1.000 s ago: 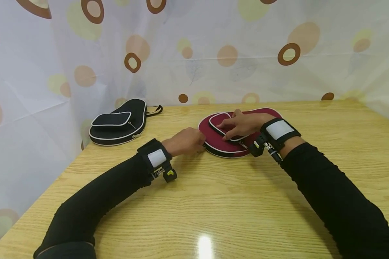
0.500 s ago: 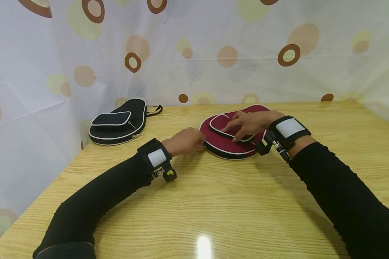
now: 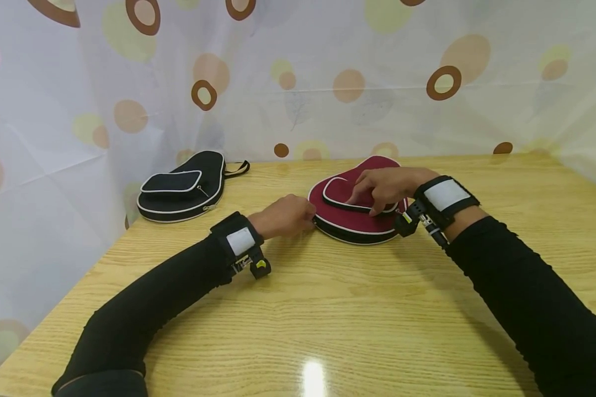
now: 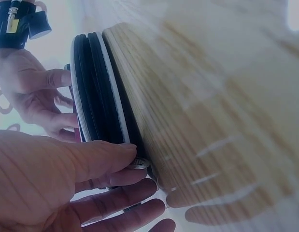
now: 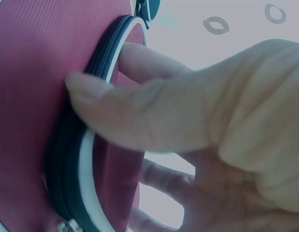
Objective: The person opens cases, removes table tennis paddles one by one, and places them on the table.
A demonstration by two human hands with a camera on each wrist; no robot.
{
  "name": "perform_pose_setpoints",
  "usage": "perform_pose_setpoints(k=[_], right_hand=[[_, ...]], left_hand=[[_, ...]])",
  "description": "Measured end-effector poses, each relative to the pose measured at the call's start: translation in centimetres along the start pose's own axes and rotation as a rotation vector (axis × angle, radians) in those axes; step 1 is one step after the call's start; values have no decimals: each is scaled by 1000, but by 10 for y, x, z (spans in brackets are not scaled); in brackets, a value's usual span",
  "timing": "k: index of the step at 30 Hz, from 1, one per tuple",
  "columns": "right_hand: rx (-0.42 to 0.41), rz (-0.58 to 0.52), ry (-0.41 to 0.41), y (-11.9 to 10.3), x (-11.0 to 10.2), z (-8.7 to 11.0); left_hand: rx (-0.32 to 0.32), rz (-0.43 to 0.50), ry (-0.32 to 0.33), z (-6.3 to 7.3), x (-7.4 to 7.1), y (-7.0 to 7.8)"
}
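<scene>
Tabletop (image 3: 288, 325) holds red case (image 3: 345, 218), narrow end (image 3: 379, 161) toward curtain (image 3: 298, 71).

Table: pale wood-grain top (image 3: 278, 320), glossy, bright glare spot at near side. Directly on it, toward back: black case (image 3: 179, 190) lying flat at left; maroon case (image 3: 345, 218) right of it, well apart.
</scene>
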State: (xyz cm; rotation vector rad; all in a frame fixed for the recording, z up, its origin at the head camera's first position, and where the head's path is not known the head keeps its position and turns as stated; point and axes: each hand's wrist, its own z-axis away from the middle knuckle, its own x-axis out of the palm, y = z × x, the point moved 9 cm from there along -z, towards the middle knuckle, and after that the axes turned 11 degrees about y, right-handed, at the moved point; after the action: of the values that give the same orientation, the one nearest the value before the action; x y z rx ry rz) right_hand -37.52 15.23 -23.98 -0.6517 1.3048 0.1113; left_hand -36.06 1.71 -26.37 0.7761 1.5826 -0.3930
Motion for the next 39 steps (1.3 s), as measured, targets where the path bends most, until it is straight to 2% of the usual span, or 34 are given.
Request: perform_pose_setpoints(k=[8,21,28,31,35,39], right_hand=[[-39,61,53,0,-4,0],[-43,61,101,1,-10,-1],[-68,18,106,-3,-5,2],[-65,24,101,-5,-2,4],[-20,42,120,-13,-1,7],[69,84,226,-22,-7,5]], left_hand=[[16,0,-5,-1,1,2],[26,-5,-15,0,0,3],[113,-40,14,3,0,10],[99,-42,-2,2,4,8],[71,-51,-18,1,6,7],[76,-78,-22,-1,6,9]])
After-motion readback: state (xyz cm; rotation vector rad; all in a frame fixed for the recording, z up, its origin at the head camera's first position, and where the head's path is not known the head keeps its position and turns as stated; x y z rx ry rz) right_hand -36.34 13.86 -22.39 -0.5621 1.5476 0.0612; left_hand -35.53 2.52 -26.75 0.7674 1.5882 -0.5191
